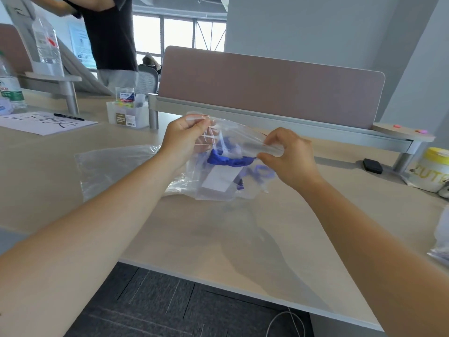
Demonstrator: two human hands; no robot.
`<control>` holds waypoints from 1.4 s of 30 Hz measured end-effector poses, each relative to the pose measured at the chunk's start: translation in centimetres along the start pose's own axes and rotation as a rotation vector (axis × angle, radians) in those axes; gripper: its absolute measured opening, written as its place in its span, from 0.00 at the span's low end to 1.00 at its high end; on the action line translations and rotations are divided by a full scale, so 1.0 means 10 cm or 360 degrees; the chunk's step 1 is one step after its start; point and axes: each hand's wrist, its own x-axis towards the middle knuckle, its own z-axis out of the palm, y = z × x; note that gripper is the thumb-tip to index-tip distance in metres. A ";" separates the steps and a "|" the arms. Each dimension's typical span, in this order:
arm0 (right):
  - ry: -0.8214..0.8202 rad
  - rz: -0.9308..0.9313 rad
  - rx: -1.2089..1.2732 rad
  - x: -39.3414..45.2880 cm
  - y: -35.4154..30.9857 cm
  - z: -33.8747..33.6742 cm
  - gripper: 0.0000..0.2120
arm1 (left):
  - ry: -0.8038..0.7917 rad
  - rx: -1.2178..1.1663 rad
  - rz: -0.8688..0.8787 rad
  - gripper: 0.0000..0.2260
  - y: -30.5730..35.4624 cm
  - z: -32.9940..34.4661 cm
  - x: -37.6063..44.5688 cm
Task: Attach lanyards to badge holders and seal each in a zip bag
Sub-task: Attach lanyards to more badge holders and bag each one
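Observation:
I hold a clear zip bag (245,142) up above the desk. Inside it lie a blue lanyard (228,160) and a clear badge holder with a white card (218,178). My left hand (182,139) pinches the bag's top left corner at the zip strip. My right hand (289,156) pinches the zip strip at the bag's right end, thumb below and fingers above. The lanyard's clip end hangs low in the bag near the card.
More clear zip bags (114,169) lie flat on the desk to the left. A paper sheet with a black pen (48,122) and a small clear organiser box (128,113) stand at the back left. A brown desk divider (267,86) runs behind; a yellow-lidded jar (432,171) is at right. A person stands back left.

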 end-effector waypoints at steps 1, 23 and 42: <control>-0.0002 0.0036 0.0021 0.01 0.03 -0.01 0.11 | 0.0013 0.0003 -0.0012 0.07 -0.01 -0.02 0.01; 0.0037 0.0789 0.1247 0.10 0.21 0.48 0.15 | -0.0063 0.0096 -0.0465 0.05 -0.32 -0.49 -0.24; -0.0126 0.0642 0.1015 -0.20 0.33 -0.54 0.17 | -0.0013 0.0296 -0.0069 0.09 0.16 0.46 -0.07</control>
